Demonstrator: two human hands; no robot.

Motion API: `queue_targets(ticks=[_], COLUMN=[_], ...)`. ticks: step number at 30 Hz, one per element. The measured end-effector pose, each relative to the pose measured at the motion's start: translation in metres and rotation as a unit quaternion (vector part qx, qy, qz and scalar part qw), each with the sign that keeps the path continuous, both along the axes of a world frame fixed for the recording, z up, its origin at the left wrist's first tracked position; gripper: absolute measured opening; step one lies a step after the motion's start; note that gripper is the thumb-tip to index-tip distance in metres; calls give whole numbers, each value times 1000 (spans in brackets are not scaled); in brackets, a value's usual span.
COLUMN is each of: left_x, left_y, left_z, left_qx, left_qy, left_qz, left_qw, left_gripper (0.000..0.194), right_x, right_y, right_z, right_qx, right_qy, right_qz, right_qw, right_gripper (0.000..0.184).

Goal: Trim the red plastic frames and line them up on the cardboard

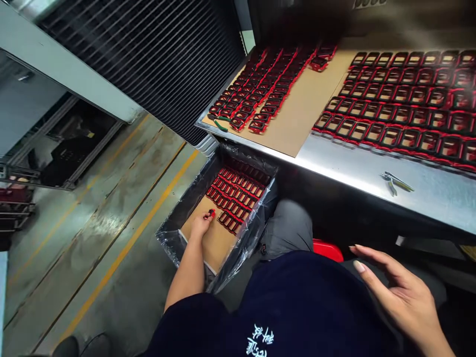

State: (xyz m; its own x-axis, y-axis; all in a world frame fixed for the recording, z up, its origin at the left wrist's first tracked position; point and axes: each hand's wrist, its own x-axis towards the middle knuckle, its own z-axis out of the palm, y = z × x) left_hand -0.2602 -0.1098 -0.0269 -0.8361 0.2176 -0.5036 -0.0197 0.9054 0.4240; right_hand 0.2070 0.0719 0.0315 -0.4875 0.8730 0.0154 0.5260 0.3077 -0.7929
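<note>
The part (210, 213), red and black, is at the centre left of the frame, above the bare cardboard (214, 244) in the box (177, 249), just beside the nearest of the rows (238, 198) laid there. The left hand (201, 224) is closed on it, the fingertips pinching one end. The right hand (399, 292), lower right, stands with thumb and fingers apart and appears to hold nothing. Judged by its look, the part is light, a stiff moulded frame, probably smooth and a little slippery; the thin rims seen on similar pieces on the bench (334, 167) may scratch or flex under a hard squeeze. Grip it by the outer side walls, thumb opposite fingers, and keep pressure off the window area. Most of the part is covered by the fingers, so its facing and exact outline cannot be read, nor whether it touches the cardboard. The far end of the box is in shadow, and anything beneath the cardboard is hidden. At upper right, the bench rows (403, 111) are cut off by the frame edge; the right forearm leaves the view at the bottom.
</note>
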Motion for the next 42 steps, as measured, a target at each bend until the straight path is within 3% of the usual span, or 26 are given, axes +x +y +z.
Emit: queue_targets(ticks=[3, 5, 7, 10, 12, 14, 16, 18, 21, 24, 27, 29, 32, 36, 42], left_x=[5, 7, 7, 13, 33, 72, 129, 194, 272, 301, 301, 299, 294, 284, 274], left_y=[-4, -2, 0, 9, 27, 59, 99, 135, 163, 170, 175, 175, 170, 160, 153], left_z=[-21, -24, -16, 9, 25, 36, 44, 52, 68, 75, 72, 69, 69, 75, 84], left_qx=[-11, -2, 13, 53, 104, 176, 250, 295, 314, 307, 272, 247, 236, 238, 228], left_qy=[-16, -26, -38, -60, -84, -134, -231, -362, -509, -609, -695, -725, -722, -677, -597], left_qz=[-3, -5, 3, 30, 45, 43, 10, -45, -107, -122, -125, -138, -173, -221, -325], left_qw=[1000, 1000, 999, 996, 990, 974, 940, 883, 794, 721, 653, 627, 627, 660, 697], left_gripper=[31, 31, 31, 30, 28, 29, 28, 29, 35, 35, 39, 43, 44, 51, 52], right_x=[-4, -5, -4, 1, 1, -4, -13, -23, -25, -13, -3, -2, -4, -4, -4], right_y=[-3, -5, -7, -9, -11, -13, -17, -19, -18, -14, -17, -20, -22, -19, -17], right_z=[0, 0, 0, -5, -10, -13, -14, -12, -8, -2, 6, 11, 18, 23, 20], right_qx=[6, 9, 8, -1, -14, -29, -36, -29, -12, -15, -7, 17, 56, 79, 45], right_qy=[4, 8, 13, 16, 16, 22, 33, 52, 94, 118, 126, 130, 117, 107, 144], right_qz=[4, 10, 14, 2, -6, 1, 28, 52, 19, -31, -47, -50, -46, -37, -19], right_qw=[1000, 1000, 1000, 1000, 1000, 999, 998, 997, 995, 992, 991, 990, 991, 990, 988], right_gripper=[30, 28, 26, 24, 24, 27, 46, 75, 91, 84, 81, 78, 75, 73, 74])
